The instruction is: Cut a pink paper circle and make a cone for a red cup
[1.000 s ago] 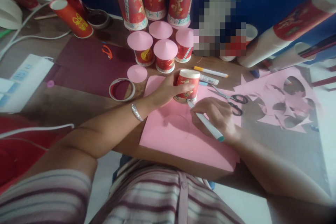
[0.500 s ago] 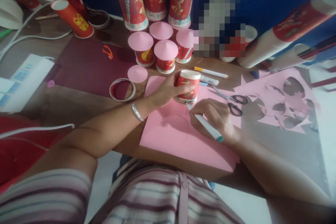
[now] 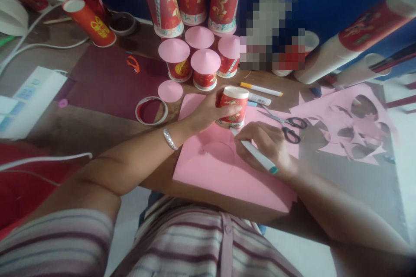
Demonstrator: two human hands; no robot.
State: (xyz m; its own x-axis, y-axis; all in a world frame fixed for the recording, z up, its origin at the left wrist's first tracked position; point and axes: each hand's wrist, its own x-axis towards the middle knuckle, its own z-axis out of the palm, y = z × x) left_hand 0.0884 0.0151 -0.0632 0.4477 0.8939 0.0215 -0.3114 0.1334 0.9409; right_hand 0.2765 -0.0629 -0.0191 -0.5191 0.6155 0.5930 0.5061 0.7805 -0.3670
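Wrapped round a short red cardboard tube (image 3: 234, 103) with a gold pattern and white rims, my left hand (image 3: 212, 110) holds it upright above the pink paper (image 3: 201, 171). In my right hand (image 3: 264, 145) is a white marker (image 3: 260, 157) with a green end. Its tip meets the lower white rim of the tube, where dark marks show. A drawn circle lies on the pink paper below. Close to my right hand are black-handled scissors (image 3: 289, 125). A yellow-capped marker (image 3: 261, 89) and a glue stick (image 3: 260, 98) lie behind the tube.
Several red tubes with pink cone roofs (image 3: 205, 62) stand at the back. Cut pink scraps (image 3: 354, 125) spread on the right near long tubes (image 3: 351, 39). A tape roll (image 3: 151, 111), a pink cone (image 3: 170, 91) and a white power strip (image 3: 30, 101) lie leftward.
The marker's green end has shifted very slightly to the right and up. The tube and my left hand stay nearly where they were.
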